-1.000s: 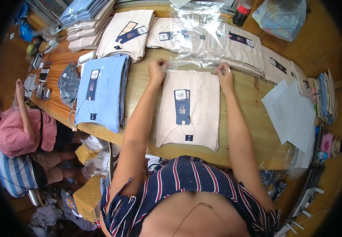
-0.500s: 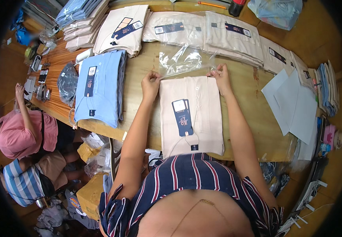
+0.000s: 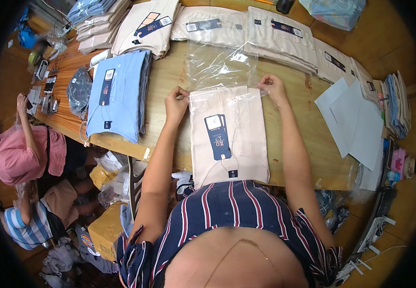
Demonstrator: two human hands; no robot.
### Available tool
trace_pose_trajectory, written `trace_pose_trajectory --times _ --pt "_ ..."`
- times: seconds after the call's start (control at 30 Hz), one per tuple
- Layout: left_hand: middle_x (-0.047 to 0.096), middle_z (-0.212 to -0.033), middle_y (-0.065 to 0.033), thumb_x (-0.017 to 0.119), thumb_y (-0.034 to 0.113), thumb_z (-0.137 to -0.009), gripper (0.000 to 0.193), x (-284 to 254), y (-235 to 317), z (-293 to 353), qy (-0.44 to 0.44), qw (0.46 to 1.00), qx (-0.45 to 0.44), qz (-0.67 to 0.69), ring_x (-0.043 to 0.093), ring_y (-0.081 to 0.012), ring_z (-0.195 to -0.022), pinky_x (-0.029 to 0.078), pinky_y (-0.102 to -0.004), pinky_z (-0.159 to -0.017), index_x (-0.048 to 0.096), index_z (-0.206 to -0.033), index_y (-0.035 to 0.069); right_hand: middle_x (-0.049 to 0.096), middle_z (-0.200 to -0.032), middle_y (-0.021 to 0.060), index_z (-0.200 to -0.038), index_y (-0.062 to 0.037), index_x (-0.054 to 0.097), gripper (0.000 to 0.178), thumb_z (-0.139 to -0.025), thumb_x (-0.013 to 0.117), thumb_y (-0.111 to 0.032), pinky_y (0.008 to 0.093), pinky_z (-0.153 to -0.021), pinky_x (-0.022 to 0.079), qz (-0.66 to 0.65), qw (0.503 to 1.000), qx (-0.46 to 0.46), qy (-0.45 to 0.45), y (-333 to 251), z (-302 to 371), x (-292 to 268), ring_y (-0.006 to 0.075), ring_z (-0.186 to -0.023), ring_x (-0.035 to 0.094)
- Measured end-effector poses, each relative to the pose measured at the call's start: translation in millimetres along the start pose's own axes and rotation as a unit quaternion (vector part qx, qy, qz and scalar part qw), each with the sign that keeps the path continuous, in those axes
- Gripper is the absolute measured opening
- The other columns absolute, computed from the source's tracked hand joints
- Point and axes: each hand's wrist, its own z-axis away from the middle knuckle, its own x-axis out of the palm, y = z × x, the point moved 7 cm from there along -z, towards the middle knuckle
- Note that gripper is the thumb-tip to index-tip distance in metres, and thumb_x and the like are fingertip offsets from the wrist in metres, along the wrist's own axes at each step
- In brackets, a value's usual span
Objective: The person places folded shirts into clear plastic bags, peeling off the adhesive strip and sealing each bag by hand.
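at the far left, a person in a pink top [image 3: 23,153] held up a hand by the table [image 3: 165,72]; just below was another person in a striped shirt [image 3: 30,225]. next came a grey bundle [image 3: 79,93] in clear wrap, a pile [image 3: 100,31] of folded clothes behind it, then the blue shirts [image 3: 121,96], stacked with a dark tag on top. a box [image 3: 109,230] sat under the table's near edge.

the left hand [image 3: 176,103] was closed, thumb and fingers pinching the near left corner of a clear bag [image 3: 222,62]. the bag lay flat and lapped the far end of the beige shirt [image 3: 249,139], but whether over or around it could not be told. the shirt lay folded on the table between the forearms, neck end nearest the wearer, a navy tag [image 3: 216,137] on its front. the right hand [image 3: 273,90] pinched the bag's other near corner.

behind, wrapped shirts [image 3: 280,45] ran in a row toward the right; white sheets [image 3: 356,122] overlapped beside them, and folded garments [image 3: 395,105] were stacked at the far right.
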Motion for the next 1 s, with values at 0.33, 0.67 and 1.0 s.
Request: trace_pose_trajectory --times 0.33,0.67,1.0 --pt "0.049 -0.072 -0.0018 0.051 -0.002 -0.072 0.005 2.1 16.2 14.5 -0.202 0.963 -0.131 0.124 0.047 -0.0087 -0.066 0.04 -0.0212 -0.062 0.048 -0.072 0.002 0.054 -0.066 0.0051 -0.071 -0.0034 0.046 0.012 -0.069 0.05 0.008 0.0245 -0.046 0.047 -0.04 0.982 0.127 -0.132 2.1 11.0 6.9 0.0132 -0.056 0.054" --pt "0.045 -0.075 0.0019 0.051 0.008 -0.078 0.006 -6.2 4.7 82.4 -0.225 0.949 -0.128 0.179 0.04 -0.007 -0.07 0.035 -0.0197 -0.064 0.046 -0.077 0.005 0.047 -0.053 0.0003 -0.062 -0.0062 0.042 0.016 -0.064 0.045 0.009 0.0198 -0.035 0.038 0.027 0.955 0.183 -0.23 -3.4 76.2 19.4 0.0092 -0.043 0.049" --pt "0.045 -0.069 0.0013 0.052 0.005 -0.077 0.006 -35.9 19.4 263.4 -0.286 0.889 -0.3 0.194 0.039 -0.0048 -0.065 0.032 -0.0174 -0.06 0.047 -0.074 0.004 0.039 -0.057 -0.0059 -0.062 -0.0044 0.045 0.01 -0.068 0.046 0.003 0.0175 -0.046 0.031 0.043 0.932 0.225 -0.282 -15.0 251.6 20.0 0.0007 -0.055 0.037"
